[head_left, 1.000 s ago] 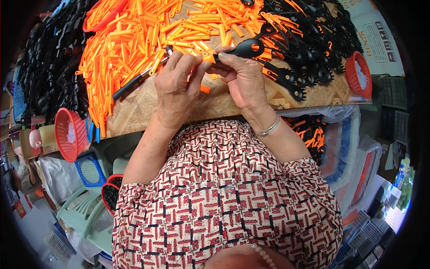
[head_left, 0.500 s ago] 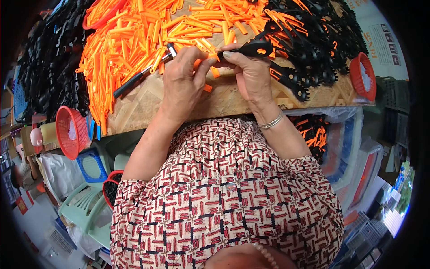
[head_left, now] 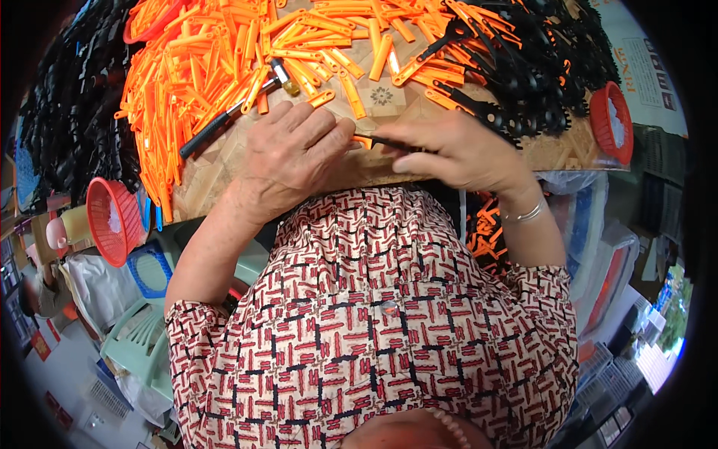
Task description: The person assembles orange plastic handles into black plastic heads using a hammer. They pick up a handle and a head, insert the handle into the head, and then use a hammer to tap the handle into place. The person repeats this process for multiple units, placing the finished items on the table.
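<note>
Over the near edge of the table, my left hand (head_left: 295, 153) is closed around an orange handle (head_left: 363, 141), with only its end showing past the fingers. My right hand (head_left: 460, 153) grips a black kitchen utensil (head_left: 387, 142), palm down. The utensil's shaft meets the orange handle between my hands; its head is hidden under my right hand. Just beyond my left hand lies a hammer (head_left: 213, 133) with a black grip. Loose orange handles (head_left: 351, 93) lie beyond both hands.
A large heap of orange handles (head_left: 187, 82) covers the left of the table. Black toothed utensil heads (head_left: 550, 82) pile up at the right, black parts (head_left: 75, 112) at far left. Red baskets stand at the left (head_left: 112, 221) and right (head_left: 612, 123) edges.
Both hands have come closer to my body, and my right hand has turned palm down over the black utensil, covering its head. My elbows have spread outward.
</note>
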A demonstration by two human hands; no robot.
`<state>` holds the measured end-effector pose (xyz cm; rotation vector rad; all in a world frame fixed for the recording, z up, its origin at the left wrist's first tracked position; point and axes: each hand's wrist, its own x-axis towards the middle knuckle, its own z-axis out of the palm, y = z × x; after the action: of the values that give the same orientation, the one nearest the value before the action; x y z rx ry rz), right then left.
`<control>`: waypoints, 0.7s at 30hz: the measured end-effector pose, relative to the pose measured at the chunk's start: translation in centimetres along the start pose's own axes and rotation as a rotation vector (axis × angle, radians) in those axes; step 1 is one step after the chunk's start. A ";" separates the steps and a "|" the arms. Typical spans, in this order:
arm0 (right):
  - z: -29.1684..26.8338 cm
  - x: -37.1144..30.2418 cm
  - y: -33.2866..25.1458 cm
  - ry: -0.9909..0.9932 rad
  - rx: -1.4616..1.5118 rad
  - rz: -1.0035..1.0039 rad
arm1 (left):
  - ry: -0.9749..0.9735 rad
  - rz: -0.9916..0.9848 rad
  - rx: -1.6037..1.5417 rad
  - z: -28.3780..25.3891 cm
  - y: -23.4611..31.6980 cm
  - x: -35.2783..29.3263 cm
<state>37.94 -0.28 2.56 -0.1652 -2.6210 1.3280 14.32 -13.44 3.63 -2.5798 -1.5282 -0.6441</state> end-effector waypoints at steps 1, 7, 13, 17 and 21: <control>0.6 0.4 -1.1 0.012 -0.082 0.061 | 0.007 -0.012 0.009 0.1 0.0 -0.1; 4.7 -0.2 -0.5 0.193 -0.039 0.118 | -0.041 0.016 0.010 -0.1 0.1 -0.1; 3.0 -0.3 -0.4 -0.094 0.845 0.483 | -0.074 -0.006 -0.070 0.0 0.6 0.0; 4.4 -0.5 0.6 0.074 0.097 0.201 | -0.165 -0.073 -0.185 1.7 0.0 -0.7; 1.5 -0.8 -0.5 0.281 -0.329 0.174 | -0.092 -0.205 -0.337 1.9 -1.9 1.8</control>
<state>38.40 -1.89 2.00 -0.5950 -2.6024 0.8319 14.07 -10.49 2.34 -2.7428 -1.8770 -0.8839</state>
